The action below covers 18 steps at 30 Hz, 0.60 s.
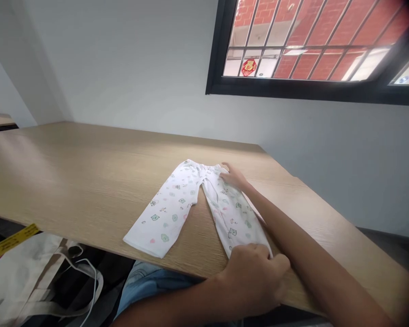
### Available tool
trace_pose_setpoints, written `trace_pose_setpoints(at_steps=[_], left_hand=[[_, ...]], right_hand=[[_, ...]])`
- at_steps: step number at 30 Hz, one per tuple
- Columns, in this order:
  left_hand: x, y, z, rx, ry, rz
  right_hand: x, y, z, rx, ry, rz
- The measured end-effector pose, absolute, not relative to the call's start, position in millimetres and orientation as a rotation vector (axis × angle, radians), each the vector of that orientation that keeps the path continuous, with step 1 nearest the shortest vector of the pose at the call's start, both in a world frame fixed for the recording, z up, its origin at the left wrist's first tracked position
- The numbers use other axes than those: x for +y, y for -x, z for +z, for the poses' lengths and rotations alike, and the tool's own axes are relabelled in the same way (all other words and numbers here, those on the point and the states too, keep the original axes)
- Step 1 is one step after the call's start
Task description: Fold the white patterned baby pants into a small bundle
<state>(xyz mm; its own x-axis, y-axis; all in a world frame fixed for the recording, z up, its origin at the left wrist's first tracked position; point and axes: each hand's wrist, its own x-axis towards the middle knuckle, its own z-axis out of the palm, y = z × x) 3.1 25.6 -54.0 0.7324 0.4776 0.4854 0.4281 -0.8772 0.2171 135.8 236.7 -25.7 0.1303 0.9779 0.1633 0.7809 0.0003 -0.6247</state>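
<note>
A pair of small white pants with a print of green bear faces and pink hearts lies spread on the wooden table, waistband away from me and legs parted. My left hand is closed on the hem of the right-side leg, near the table's front edge. Farther up, my right hand grips the right end of the waistband, its thumb on the cloth. The left-side leg lies flat, touched by neither hand. My right forearm runs along the outer side of the right-side leg and covers a little of it.
The wooden table reaches to a white wall with a barred window at upper right. Below the table edge at left are a pale cloth bag with handles and a yellow strip with dark print.
</note>
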Motion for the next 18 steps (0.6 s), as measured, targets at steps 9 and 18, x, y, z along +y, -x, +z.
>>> trace_pose_setpoints(at_steps=[9,18], left_hand=[[26,53,-19,1.1,-2.082,1.125],[32,187,-39,1.874,-1.633,1.119]], right_hand=[[227,-125,14,-1.611,1.404,1.003],[252,-16,-3,-1.845,1.245,0.909]])
